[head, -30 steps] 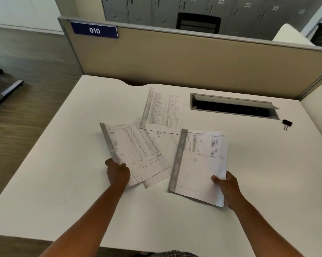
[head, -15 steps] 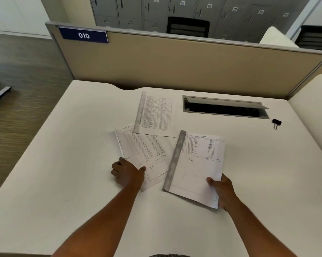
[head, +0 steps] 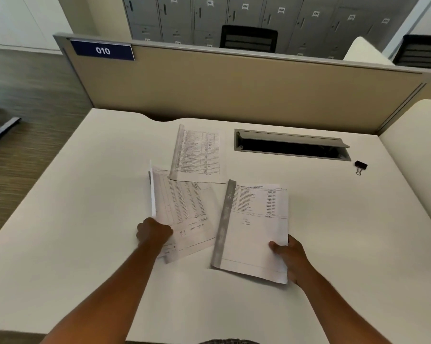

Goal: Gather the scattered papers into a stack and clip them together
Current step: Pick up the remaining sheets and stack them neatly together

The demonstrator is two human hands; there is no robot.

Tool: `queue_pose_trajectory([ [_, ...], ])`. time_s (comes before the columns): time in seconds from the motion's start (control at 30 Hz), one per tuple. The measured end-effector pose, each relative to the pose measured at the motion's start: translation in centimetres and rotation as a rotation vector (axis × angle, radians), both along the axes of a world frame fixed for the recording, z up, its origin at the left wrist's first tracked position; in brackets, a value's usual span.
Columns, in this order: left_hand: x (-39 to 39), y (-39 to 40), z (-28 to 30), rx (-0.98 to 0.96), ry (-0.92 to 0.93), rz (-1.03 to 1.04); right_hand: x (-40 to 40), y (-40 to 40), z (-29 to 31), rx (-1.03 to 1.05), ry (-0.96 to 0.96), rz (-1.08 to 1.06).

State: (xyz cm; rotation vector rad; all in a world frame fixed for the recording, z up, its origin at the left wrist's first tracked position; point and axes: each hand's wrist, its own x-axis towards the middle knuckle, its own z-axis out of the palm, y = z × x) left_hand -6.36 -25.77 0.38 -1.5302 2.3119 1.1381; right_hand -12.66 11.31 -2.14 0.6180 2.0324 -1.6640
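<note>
Several printed papers lie on a white desk [head: 73, 219]. My left hand [head: 152, 233] grips the near left corner of the left papers [head: 184, 207], whose left edge is lifted off the desk. My right hand [head: 287, 254] pinches the near right corner of the right paper [head: 254, 232], which has a grey strip along its left edge. A third paper [head: 199, 152] lies flat farther back, overlapping the top of the left papers. A black binder clip [head: 360, 166] rests alone at the far right of the desk, far from both hands.
An open cable slot [head: 291, 145] is set into the desk behind the papers. A beige partition [head: 234, 88] with a "010" sign [head: 102, 50] closes the far edge. A second partition stands on the right [head: 415, 150]. The floor drops off on the left.
My left hand has closed on the left papers and raised their left edge, drawing them toward the right paper. My right hand keeps its hold on the right paper.
</note>
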Motion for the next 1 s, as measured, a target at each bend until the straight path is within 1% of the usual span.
queue_pose_trajectory([
  [0.07, 0.5, 0.2, 0.3, 0.024, 0.083, 0.017, -0.2, 1.1, 0.1, -0.017, -0.014, 0.026],
  [0.13, 1.1, 0.1, 0.4, 0.076, 0.146, 0.077, -0.3, 2.0, 0.2, -0.033, -0.027, 0.047],
  [0.27, 2.7, -0.4, -0.3, 0.249, 0.173, 0.223, -0.5, 3.7, 0.3, -0.08, -0.041, 0.059],
  [0.37, 4.3, 0.4, -0.4, 0.322, 0.168, 0.247, -0.8, 4.7, 0.4, -0.159, -0.068, 0.079],
  [0.5, 5.9, 2.5, 0.3, 0.457, 0.223, 0.23, -1.2, 5.4, 0.3, -0.266, -0.098, 0.124],
  [0.63, 5.7, 3.5, 0.4, 0.448, 0.313, 0.254, -1.6, 5.2, 0.5, -0.29, -0.103, 0.17],
  [0.73, 5.6, 4.1, 0.1, 0.347, 0.338, 0.206, -1.7, 4.1, 1.0, -0.294, -0.092, 0.224],
  [0.8, 5.9, 4.7, -0.1, 0.33, 0.349, 0.16, -1.8, 3.2, 1.6, -0.304, -0.083, 0.255],
  [0.9, 6.8, 5.9, 0.0, 0.396, 0.372, 0.099, -1.7, 1.7, 2.3, -0.32, -0.088, 0.312],
  [1.0, 7.9, 7.4, 0.4, 0.474, 0.357, -0.051, -1.4, 0.1, 2.5, -0.266, -0.071, 0.391],
])
